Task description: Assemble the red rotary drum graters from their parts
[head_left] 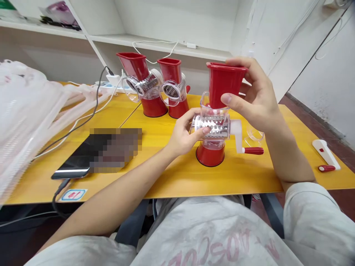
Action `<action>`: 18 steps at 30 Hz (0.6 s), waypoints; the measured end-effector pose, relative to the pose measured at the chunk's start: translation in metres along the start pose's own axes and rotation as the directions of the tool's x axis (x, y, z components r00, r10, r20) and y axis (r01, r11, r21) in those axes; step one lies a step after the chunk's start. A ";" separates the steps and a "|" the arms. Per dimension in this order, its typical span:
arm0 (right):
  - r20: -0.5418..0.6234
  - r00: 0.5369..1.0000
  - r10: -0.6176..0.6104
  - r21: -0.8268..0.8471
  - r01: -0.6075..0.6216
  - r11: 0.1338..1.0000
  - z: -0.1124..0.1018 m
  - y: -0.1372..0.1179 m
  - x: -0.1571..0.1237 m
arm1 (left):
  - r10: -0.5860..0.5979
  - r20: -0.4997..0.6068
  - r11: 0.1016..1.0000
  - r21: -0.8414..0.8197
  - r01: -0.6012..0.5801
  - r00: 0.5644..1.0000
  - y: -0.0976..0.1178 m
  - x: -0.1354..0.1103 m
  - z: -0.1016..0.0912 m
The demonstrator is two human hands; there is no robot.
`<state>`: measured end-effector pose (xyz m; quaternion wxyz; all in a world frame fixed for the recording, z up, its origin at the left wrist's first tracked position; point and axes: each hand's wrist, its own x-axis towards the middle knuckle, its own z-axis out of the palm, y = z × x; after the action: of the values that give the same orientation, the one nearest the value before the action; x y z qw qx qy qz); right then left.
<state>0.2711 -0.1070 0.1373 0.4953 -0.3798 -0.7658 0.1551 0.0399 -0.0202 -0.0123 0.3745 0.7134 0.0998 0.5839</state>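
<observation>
A rotary grater [216, 127] stands upright on the yellow table in front of me, with a red base, a clear housing, a metal grating drum and a white crank with a red handle. My left hand [184, 135] is wrapped round the left side of its housing, thumb across the front. In my right hand [255, 98] is a red feed hopper [226, 83], thumb in front and fingers behind. The hopper's lower end sits at the clear chute on top of the housing; how far in it goes, I cannot tell.
Two more rotary graters [154, 88] stand at the back. A loose crank [325, 155] lies at the right, and a clear ring [255, 136] behind my right forearm. On the left are a phone [80, 159], cables and a plastic bag [24, 111].
</observation>
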 end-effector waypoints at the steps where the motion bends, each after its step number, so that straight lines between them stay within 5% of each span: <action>1: -0.008 1.000 -0.001 -0.017 0.001 1.000 0.001 0.000 0.000 | -0.001 -0.001 1.000 0.004 0.001 1.000 -0.001 0.000 0.000; 9: 0.043 0.999 -0.002 -0.171 0.009 0.985 0.009 0.002 -0.001 | 0.014 -0.002 1.000 0.002 -0.014 1.000 -0.005 -0.003 -0.002; 18: 0.162 0.987 -0.018 -0.200 0.051 0.979 -0.023 -0.007 -0.007 | 0.017 -0.025 1.000 0.012 -0.016 1.000 -0.005 -0.003 0.000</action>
<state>0.2895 -0.1198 0.1473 0.3937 -0.4014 -0.8212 0.0973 0.0401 -0.0182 -0.0173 0.3642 0.7091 0.1019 0.5951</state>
